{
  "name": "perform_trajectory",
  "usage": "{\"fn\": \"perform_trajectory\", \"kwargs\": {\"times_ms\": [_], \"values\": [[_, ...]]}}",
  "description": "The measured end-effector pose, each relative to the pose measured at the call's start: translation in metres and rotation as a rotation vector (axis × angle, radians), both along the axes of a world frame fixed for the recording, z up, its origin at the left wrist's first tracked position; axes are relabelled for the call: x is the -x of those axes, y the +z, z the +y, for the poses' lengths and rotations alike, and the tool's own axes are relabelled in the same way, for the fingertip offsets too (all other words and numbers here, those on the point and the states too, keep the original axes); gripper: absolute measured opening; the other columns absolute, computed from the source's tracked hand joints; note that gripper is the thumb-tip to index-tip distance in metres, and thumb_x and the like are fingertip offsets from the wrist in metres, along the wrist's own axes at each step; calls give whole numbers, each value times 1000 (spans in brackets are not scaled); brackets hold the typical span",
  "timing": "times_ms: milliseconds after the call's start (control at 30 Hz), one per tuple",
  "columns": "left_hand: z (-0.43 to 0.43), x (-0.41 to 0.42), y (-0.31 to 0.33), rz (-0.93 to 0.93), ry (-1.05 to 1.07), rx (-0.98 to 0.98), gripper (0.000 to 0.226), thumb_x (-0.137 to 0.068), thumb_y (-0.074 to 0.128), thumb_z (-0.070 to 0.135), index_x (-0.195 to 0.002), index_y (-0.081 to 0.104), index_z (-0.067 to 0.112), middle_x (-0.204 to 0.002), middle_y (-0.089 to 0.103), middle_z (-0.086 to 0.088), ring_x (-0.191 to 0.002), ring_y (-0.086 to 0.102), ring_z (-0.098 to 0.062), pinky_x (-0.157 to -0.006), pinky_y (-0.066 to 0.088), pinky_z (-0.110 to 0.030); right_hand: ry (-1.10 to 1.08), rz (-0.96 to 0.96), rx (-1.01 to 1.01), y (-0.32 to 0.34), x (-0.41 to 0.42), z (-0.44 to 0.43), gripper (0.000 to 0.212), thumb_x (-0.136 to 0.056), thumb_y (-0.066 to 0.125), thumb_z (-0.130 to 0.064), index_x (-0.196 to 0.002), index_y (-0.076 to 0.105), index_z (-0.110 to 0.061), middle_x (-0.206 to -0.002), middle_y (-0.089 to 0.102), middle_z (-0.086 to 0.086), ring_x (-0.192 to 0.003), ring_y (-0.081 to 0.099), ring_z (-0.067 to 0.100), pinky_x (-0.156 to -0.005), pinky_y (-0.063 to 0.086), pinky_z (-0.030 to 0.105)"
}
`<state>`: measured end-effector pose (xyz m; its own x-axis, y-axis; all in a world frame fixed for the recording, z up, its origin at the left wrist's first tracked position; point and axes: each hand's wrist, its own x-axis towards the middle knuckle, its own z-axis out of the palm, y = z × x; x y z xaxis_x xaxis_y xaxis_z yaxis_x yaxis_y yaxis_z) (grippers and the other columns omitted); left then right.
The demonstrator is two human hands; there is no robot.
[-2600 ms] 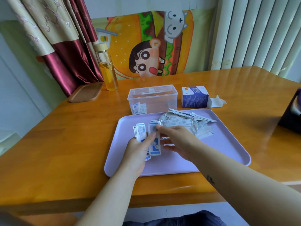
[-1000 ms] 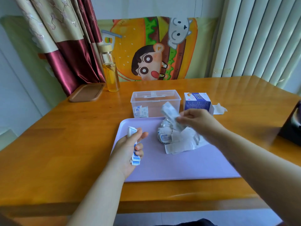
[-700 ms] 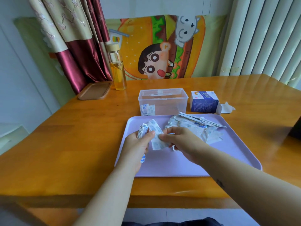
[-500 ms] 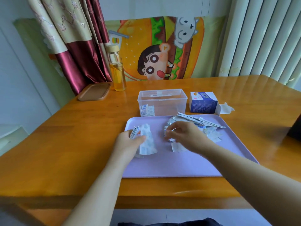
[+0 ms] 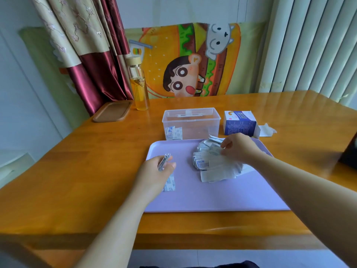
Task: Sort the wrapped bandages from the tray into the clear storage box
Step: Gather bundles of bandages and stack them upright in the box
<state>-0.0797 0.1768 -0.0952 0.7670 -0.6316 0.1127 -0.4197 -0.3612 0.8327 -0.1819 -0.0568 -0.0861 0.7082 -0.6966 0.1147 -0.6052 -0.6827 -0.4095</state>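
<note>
A lilac tray [image 5: 212, 198] lies on the wooden table. A loose pile of wrapped bandages [image 5: 214, 163] lies at its far middle. My left hand [image 5: 154, 173] holds a small stack of wrapped bandages [image 5: 164, 161] on edge over the tray's left side. One more bandage [image 5: 170, 183] lies flat under that hand. My right hand [image 5: 238, 147] reaches into the far side of the pile, its curled fingers touching wrappers; whether it grips one is hidden. The clear storage box [image 5: 191, 122] stands open just beyond the tray, with two bandages [image 5: 173, 133] in its left corner.
A blue and white bandage carton [image 5: 239, 122] with a torn flap stands right of the box. A glass bottle [image 5: 138, 86] of yellow liquid and a brown wooden tray [image 5: 113, 111] sit at the far left. A dark object [image 5: 349, 151] is at the right edge.
My right hand moved from the tray's middle back to the far side of the pile. The left hand drew slightly left with its stack, and one bandage now lies flat beneath it.
</note>
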Motion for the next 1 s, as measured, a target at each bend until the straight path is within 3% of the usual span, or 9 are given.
{"fn": "perform_trajectory", "kwargs": {"times_ms": [33, 100, 233, 400, 500, 667, 800, 900, 1000], "values": [[1, 0, -1, 43, -27, 11, 27, -93, 57, 27, -118, 61, 21, -112, 60, 15, -97, 57, -3, -75, 42, -12, -10, -35, -3, 3, 2, -1, 14, -80, 62, -19, -69, 66, -28, -73, 62, -9, -78, 59, 18, -75, 54, 34], [0, 1, -2, 134, -48, 57, 22, -93, 56, 27, -114, 62, 26, -118, 62, 13, -93, 58, 0, -77, 42, -17, -18, -74, -71, 7, 6, -4, 14, -83, 64, -21, -69, 66, -25, -75, 66, -4, -78, 60, 18, -71, 52, 29], [-7, 7, -1, 302, -48, 178, 15, -95, 53, 22, -103, 62, 30, -102, 69, 11, -58, 43, -13, -61, 38, -21, -20, -223, -144, 16, 15, -8, 12, -87, 61, -19, -81, 70, -12, -85, 68, 6, -77, 57, 19, -61, 45, 25], [-16, 18, 7, 577, -47, 381, 15, -95, 52, 13, -104, 62, 19, -90, 68, 3, -45, 34, -4, -43, 33, -13, -34, -509, -272, 41, 29, 7, 7, -87, 61, -18, -82, 64, -13, -68, 57, -4, -59, 48, 11, -31, 34, 11], [-23, 26, 12, 741, -27, 490, 11, -93, 56, 15, -100, 63, 14, -88, 66, 1, -43, 34, -3, -40, 31, -12, -3, -643, -392, 44, 30, 24, 6, -84, 67, -15, -89, 67, -12, -69, 61, -5, -54, 53, 0, -42, 38, 7], [-33, 42, 13, 883, -59, 535, 12, -89, 60, 19, -96, 61, 9, -79, 52, 1, -46, 32, -4, -39, 28, -13, 177, -615, -681, 28, 21, 66, 11, -82, 69, -8, -78, 61, -15, -67, 62, 4, -62, 54, 16, -61, 45, 27], [-35, 44, 8, 876, -68, 545, 1, -89, 60, 11, -90, 60, 11, -60, 44, 3, -44, 34, -4, -37, 30, -13, 261, -568, -794, 20, 20, 84, 14, -83, 68, -10, -74, 58, -13, -64, 60, 3, -57, 53, 12, -58, 45, 22], [-29, 27, 3, 740, 18, 452, 13, -88, 61, 9, -78, 55, 14, -56, 38, 3, -43, 35, -6, -39, 30, -16, 274, -473, -624, 20, 20, 74, 12, -88, 62, -12, -76, 61, -15, -65, 66, -3, -58, 60, 8, -58, 45, 20], [-13, -5, 0, 324, 96, 155, 9, -87, 65, 13, -80, 60, 17, -65, 55, 2, -60, 53, -16, -56, 40, -24, 115, -302, -83, 14, 19, 37, 14, -89, 58, -14, -94, 71, -15, -83, 69, -3, -82, 65, 17, -73, 49, 28]]}}
